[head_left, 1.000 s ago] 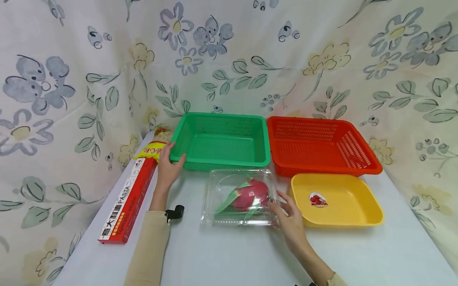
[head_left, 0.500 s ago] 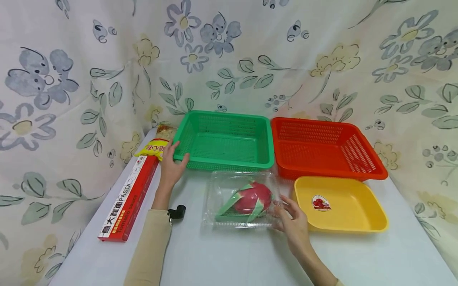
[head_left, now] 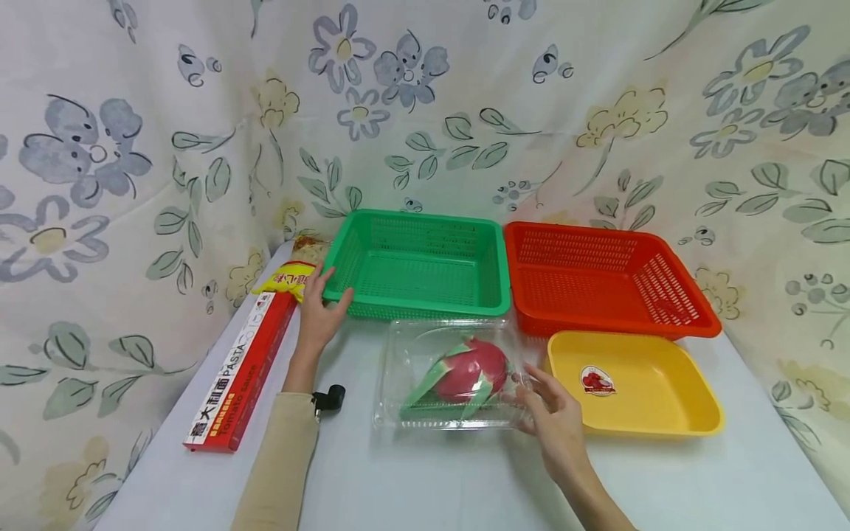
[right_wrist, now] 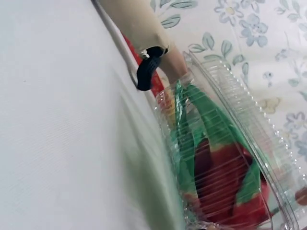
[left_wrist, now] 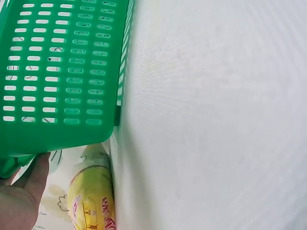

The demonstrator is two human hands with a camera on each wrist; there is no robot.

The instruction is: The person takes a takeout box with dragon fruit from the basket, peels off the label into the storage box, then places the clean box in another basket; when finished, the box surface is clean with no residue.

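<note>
My right hand [head_left: 556, 417] holds a clear plastic clamshell box [head_left: 405, 354] by its right side, thumb and fingers at the edge. Inside it lies a pink-red dragon fruit [head_left: 473, 371] with green leafy tips. In the right wrist view, the ribbed wall of the box [right_wrist: 225, 91] stands close to the white tabletop, a greenish shadow beside it. My left hand [head_left: 320, 313] grips the front left corner of a green basket [head_left: 425, 302], thumb at the front rim, fingers along the left side. From the left wrist, the thumb [left_wrist: 36, 179] shows under the basket's rim [left_wrist: 53, 141].
Right of the green basket stands a red basket [head_left: 598, 321], with a yellow tray [head_left: 644, 383] in front of it. On the left lie a red and white pasta box [head_left: 242, 376] and a yellow food bag [head_left: 288, 276]. A floral curtain [head_left: 425, 110] hangs behind.
The head view has shifted slightly. My right hand and the clamshell box have come a little nearer to me, away from the green basket. My left hand stays at the basket's corner.
</note>
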